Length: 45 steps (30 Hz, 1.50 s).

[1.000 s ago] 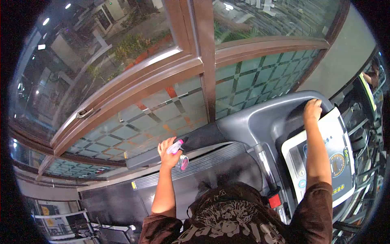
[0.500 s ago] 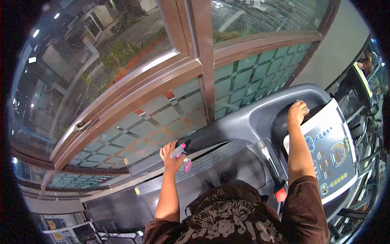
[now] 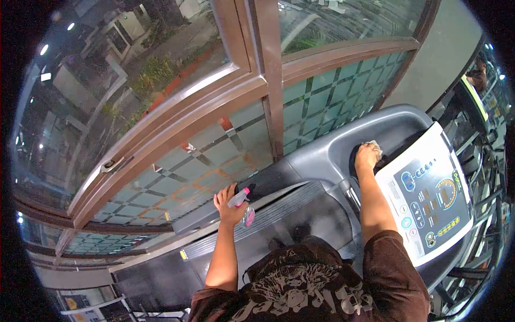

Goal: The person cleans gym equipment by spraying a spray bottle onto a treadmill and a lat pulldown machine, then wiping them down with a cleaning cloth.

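Note:
A treadmill stands under me, its white console [image 3: 424, 198] to the right with printed dials and buttons. My right hand [image 3: 367, 155] is closed on a pale cloth [image 3: 377, 149], pressed into the dark recess beside the console. My left hand [image 3: 229, 205] is by the treadmill's side rail [image 3: 273, 181] and holds a clear spray bottle [image 3: 247, 216] with a pink-tipped spray head. Its fingers reach over the rail, and the bottle sticks out on the thumb side.
Brown-framed windows [image 3: 263, 64] with checked frosted panes run close along the rail. Below me lies the black running belt [image 3: 300, 220]. More gym equipment [image 3: 477, 177] crowds the right edge, past a grey wall [image 3: 434, 64].
My right hand has slid left and slightly down with the cloth, away from the far end of the recess. The left hand and spray bottle have barely moved.

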{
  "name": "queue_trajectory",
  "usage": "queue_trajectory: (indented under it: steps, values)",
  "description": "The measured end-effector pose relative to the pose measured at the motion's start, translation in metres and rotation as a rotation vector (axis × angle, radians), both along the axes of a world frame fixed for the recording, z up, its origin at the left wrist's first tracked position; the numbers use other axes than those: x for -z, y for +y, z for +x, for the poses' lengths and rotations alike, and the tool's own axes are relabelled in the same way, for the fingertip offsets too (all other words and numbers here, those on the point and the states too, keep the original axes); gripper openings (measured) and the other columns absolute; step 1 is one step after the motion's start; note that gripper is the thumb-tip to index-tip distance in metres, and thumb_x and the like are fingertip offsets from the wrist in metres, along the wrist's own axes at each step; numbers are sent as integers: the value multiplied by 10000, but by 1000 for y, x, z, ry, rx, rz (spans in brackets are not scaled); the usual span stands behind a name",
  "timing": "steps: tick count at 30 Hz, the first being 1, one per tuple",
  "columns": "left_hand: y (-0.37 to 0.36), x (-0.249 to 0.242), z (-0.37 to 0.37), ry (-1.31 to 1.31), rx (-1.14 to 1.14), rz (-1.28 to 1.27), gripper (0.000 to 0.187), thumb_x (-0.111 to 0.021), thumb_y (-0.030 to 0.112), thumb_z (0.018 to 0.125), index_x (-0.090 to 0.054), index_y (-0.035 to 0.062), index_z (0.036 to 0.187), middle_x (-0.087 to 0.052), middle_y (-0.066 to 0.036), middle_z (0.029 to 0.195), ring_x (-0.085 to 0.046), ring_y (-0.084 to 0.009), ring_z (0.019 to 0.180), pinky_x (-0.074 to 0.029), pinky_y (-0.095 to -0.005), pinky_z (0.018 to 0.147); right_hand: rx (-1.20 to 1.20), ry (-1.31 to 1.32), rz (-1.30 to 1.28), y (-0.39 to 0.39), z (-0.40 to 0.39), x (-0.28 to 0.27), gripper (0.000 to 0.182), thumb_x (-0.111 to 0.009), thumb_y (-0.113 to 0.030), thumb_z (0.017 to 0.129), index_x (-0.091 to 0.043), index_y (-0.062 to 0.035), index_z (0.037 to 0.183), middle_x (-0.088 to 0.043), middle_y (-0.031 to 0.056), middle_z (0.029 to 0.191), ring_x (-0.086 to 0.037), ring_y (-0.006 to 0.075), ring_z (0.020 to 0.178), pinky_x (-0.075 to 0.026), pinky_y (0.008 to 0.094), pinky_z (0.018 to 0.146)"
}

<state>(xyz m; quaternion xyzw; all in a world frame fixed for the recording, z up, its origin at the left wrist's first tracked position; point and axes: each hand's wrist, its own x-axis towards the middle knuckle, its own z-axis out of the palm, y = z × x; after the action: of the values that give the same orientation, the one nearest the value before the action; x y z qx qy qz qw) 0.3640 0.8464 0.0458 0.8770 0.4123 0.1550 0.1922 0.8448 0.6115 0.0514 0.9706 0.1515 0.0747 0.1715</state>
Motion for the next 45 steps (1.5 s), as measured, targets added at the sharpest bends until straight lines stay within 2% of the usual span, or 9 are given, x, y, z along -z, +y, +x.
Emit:
queue_trajectory:
  steps: [7, 16, 19, 23, 25, 28, 32, 37, 45]
  values:
    - [1, 7, 1, -6, -10, 20, 832, -713, 386, 636, -481, 180, 1407, -486, -94, 1398, -374, -301, 1354, -109, -553, 1172, -195, 135, 137, -8, -30, -16, 224, -570, -197, 923, -709, -53, 1025, -696, 130, 1069, -687, 282, 1011, -508, 439, 918]
    - [-1, 6, -3, -6, 23, 24, 851, -717, 351, 649, -445, 198, 1441, -474, -114, 1401, -368, -306, 1363, -122, -559, 1170, -521, 412, 129, -31, -70, -68, 199, -573, -109, 876, -653, -46, 1047, -691, 196, 1070, -669, 349, 1044, -513, 468, 921]
    - [0, -1, -4, 0, 36, -18, 834, -715, 308, 663, -442, 197, 1444, -469, -116, 1407, -362, -311, 1370, -114, -562, 1173, -340, 404, 461, -28, -62, -97, 216, -582, -94, 858, -654, -33, 1052, -691, 215, 1046, -664, 373, 1040, -508, 481, 930]
    - [0, -14, -4, -48, 40, -105, 688, -696, 285, 697, -549, 180, 1361, -451, -105, 1432, -366, -323, 1356, -189, -505, 1169, -291, 269, 557, -28, -34, -62, 414, -653, -98, 793, -567, 1, 1185, -577, 310, 1189, -572, 485, 1105, -466, 525, 967]
    - [-7, -25, -6, -188, 74, -125, 623, -687, 268, 709, -596, 164, 1317, -451, -111, 1433, -373, -337, 1350, -227, -483, 1162, -149, 355, 618, -21, -43, -34, 606, -635, -204, 856, -391, 27, 1360, -361, 375, 1418, -353, 617, 1280, -306, 589, 1106]
    - [-38, -41, -10, -362, 70, -184, 520, -635, 180, 702, -632, 81, 1212, -474, -162, 1386, -414, -353, 1318, -312, -451, 1122, -202, 36, 606, -13, -56, 5, 626, -672, -183, 833, -392, 54, 1342, -462, 311, 1362, -422, 526, 1262, -291, 552, 1120]
    - [-91, -29, -28, -560, 22, -350, 500, -601, 107, 672, -608, 0, 1160, -541, -174, 1293, -497, -306, 1243, -402, -417, 1043, -85, 297, 782, -19, -74, -46, 596, -744, -35, 717, -492, 16, 1254, -619, 223, 1220, -578, 415, 1104, -418, 468, 1009]
    - [-150, -30, -22, -671, -125, -732, 456, -564, 11, 712, -599, 0, 1167, -598, -120, 1206, -590, -229, 1106, -508, -343, 849, -241, 384, 824, -32, -73, -40, 472, -654, 10, 747, -517, -10, 1198, -665, 268, 1033, -603, 464, 1017, -461, 521, 938]
    - [-178, -45, 5, -715, -52, -803, 448, -530, -20, 745, -589, 6, 1189, -671, -84, 981, -638, -192, 955, -522, -313, 774, -346, 412, 934, -43, -66, -62, 549, -655, -37, 793, -444, -7, 1299, -532, 275, 1221, -486, 498, 1156, -378, 553, 1004]
